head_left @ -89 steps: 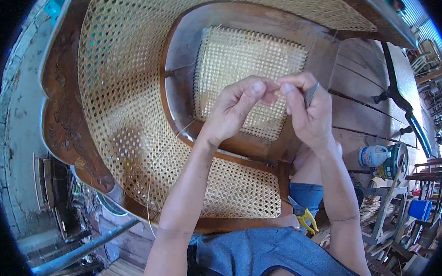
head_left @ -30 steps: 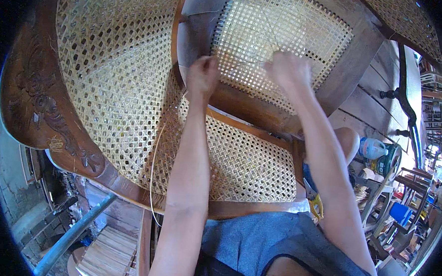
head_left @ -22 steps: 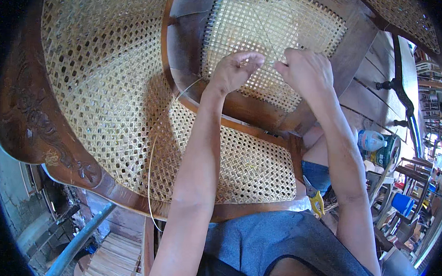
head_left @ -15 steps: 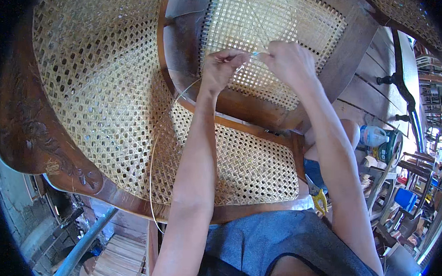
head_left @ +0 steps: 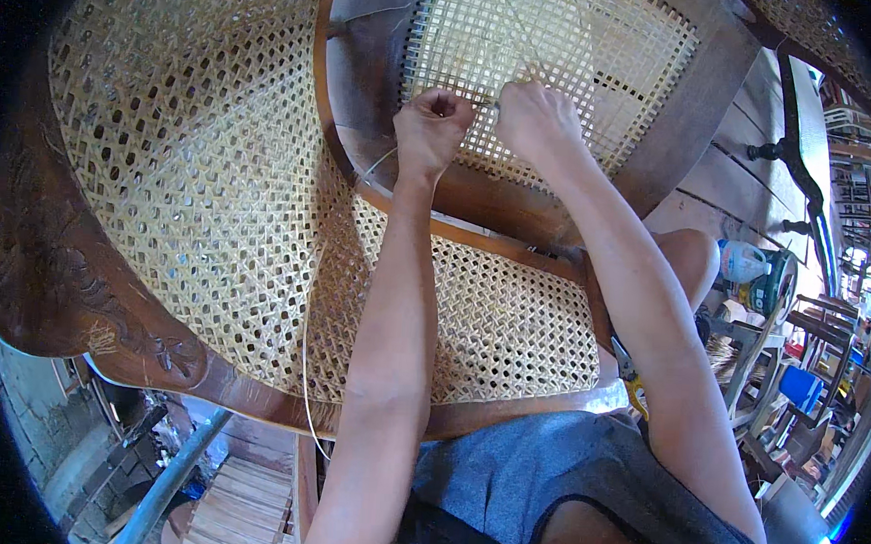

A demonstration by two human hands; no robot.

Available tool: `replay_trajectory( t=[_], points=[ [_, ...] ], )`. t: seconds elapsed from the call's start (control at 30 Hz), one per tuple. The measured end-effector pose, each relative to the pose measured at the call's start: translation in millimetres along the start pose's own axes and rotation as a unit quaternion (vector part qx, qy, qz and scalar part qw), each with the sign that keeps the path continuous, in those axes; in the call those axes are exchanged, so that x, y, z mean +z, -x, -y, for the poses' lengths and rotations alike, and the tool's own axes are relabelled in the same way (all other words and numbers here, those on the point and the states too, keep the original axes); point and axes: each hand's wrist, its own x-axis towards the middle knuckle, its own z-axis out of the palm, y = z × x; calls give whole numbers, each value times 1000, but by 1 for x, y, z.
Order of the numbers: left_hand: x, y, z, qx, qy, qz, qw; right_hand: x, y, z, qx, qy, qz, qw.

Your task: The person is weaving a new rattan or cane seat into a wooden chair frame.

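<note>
My left hand (head_left: 429, 132) is over the left edge of an open-weave cane panel (head_left: 507, 41), thumb and fingers pinched on a thin cane strand (head_left: 305, 349). The strand trails from it past the wooden rim and down along my left forearm. Close by on the right, my right hand (head_left: 540, 122) is closed in a fist above the same panel. A short length of strand spans the gap between the two hands. What lies inside the right fist is mostly hidden. The panel sits in a brown wooden frame (head_left: 547, 211).
A finished cane backrest (head_left: 203, 191) with a carved wooden border (head_left: 89, 303) fills the left. Yellow-handled cutters (head_left: 635, 389) lie by my right arm. A plastic jug (head_left: 741, 261), a blue container (head_left: 800, 391) and chair frames stand at the right. Wooden slats (head_left: 239, 513) are at lower left.
Both hands have shifted a little to the left across the view, and the fingertips sit slightly farther apart. The chair's place in view has shifted slightly.
</note>
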Motion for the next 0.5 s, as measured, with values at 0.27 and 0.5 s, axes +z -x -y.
replay_trajectory(
  t=[0.27, 0.5],
  points=[
    [-8, -6, 3, 38, -25, 54, 998, -14, -14, -17, -13, -32, 43, 998],
    [-4, -10, 3, 25, -41, 95, 994, -14, -25, -19, -11, -30, 73, 997]
  ],
)
